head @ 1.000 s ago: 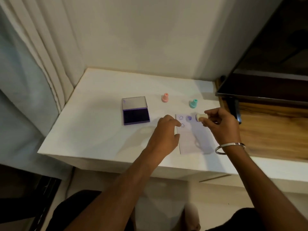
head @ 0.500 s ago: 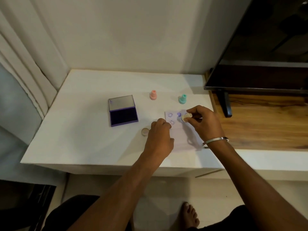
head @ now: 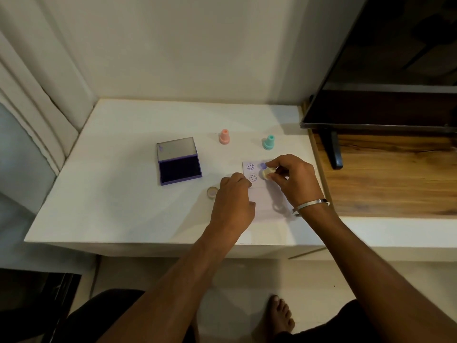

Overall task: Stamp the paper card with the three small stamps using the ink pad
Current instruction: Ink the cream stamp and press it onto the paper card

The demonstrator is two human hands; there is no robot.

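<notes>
Vs half a second ago: little change in the scene; right hand (head: 294, 180) has brought the small cream-coloured round stamp (head: 267, 173) lower on the pale rectangular paper card (head: 265, 199), from beside the solid purple mark (head: 262, 165) to just below it, right of the lower smiley print (head: 253, 178). Stamp is tilted, face toward the card; cannot tell if it touches the paper. Right-hand fingers are curled and pinch the stamp's handle; a plain metal bangle (head: 312, 204) sits on that wrist. Left hand (head: 233, 205) stays where it was on the card's left edge, fingers bent with tips pressing the paper down, gripping nothing. Upper smiley print (head: 250, 166) sits at the card's top left, lower one directly beneath it. Card is thin, matte, lying flat on the smooth white tabletop (head: 118, 194), near its front right. Small round translucent cap (head: 212, 192) lies on the table just left of the left hand. Purple rectangular ink pad (head: 180, 169) is open, well left of the card: dark inked surface in the base, glossy grey lid interior hinged up behind it. Pink plastic stamp (head: 224, 136) and mint-green plastic stamp (head: 268, 142) stand upright behind the card, apart from each other, both with flared base and narrower knob on top. Dark flat screen on a black stand (head: 333, 149) sits on the wood-grain surface to the right.
</notes>
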